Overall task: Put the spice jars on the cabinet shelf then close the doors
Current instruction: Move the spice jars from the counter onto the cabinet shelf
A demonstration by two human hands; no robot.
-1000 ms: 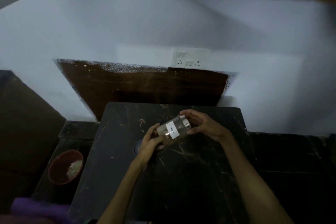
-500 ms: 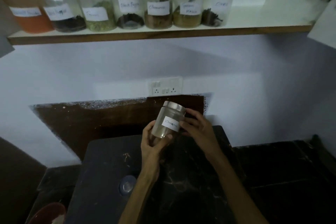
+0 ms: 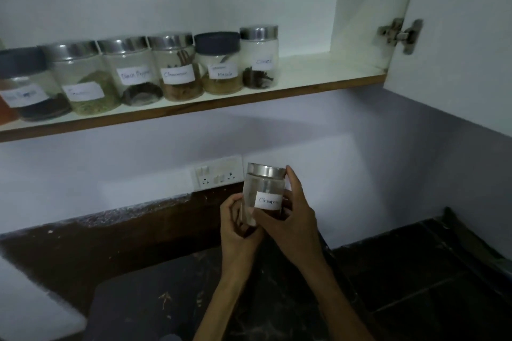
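Note:
I hold a clear glass spice jar with a steel lid and a white handwritten label upright in front of the wall, below the shelf. My left hand cups its lower left side and base. My right hand wraps its right side, with a finger up by the lid. Above, the white cabinet shelf carries a row of several labelled spice jars from the left edge to the middle. The shelf's right end is bare. The right cabinet door stands open, its hinge showing.
A white socket plate sits on the wall just left of the held jar. Below lies a dark marble counter with a brown backsplash strip. The open door's lower edge slants down at the right.
The view has tilted up, bringing the shelf and cabinet interior into sight. Both hands have raised the jar from over the counter and turned it from tilted to upright.

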